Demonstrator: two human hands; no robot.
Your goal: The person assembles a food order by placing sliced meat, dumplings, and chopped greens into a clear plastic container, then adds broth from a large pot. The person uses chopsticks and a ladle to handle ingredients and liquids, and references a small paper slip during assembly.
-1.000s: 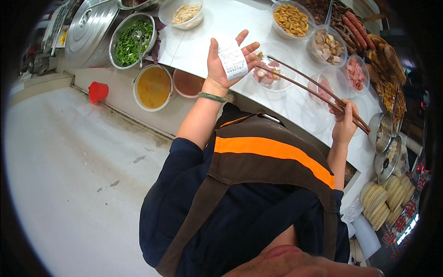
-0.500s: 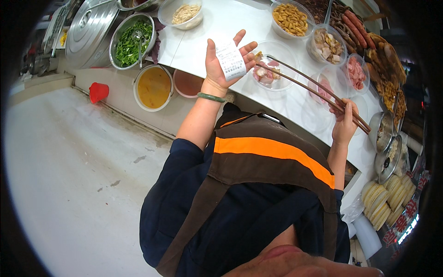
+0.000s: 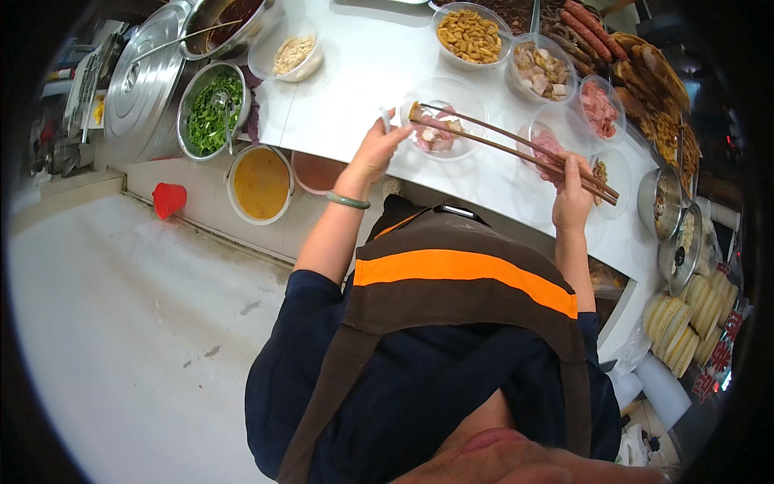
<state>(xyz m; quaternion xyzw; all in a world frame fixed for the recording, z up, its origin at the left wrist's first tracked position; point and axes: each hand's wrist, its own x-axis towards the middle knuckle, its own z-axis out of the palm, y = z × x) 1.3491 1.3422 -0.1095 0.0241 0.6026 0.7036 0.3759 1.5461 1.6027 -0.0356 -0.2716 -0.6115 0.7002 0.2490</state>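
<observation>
My right hand (image 3: 572, 194) is closed round a pair of long brown chopsticks (image 3: 500, 137). Their tips pinch a small yellow-brown piece of food (image 3: 415, 111) over the left side of a clear plastic bowl (image 3: 481, 101). Inside that bowl lie pieces of pink and whitish meat (image 3: 439, 137). Just left of its rim, my left hand (image 3: 376, 152) holds a small white paper slip (image 3: 384, 121), seen nearly edge-on between the fingers. More clear bowls stand under and beside the chopsticks, one with pink sliced meat (image 3: 547, 147) and one with brown bits (image 3: 601, 172).
Along the far side stand bowls of yellow-brown pieces (image 3: 469, 36), chopped meat (image 3: 542, 71) and pale shreds (image 3: 293, 55). Sausages (image 3: 587, 31) are piled far right. Chopped greens (image 3: 214, 113) fill a metal bowl at left, above a bucket of yellow liquid (image 3: 260, 185).
My left hand has turned from palm-up, with the slip lying on it, to fingers closed on the slip. The view has shifted, and the right hand still holds the chopsticks over the meat bowl.
</observation>
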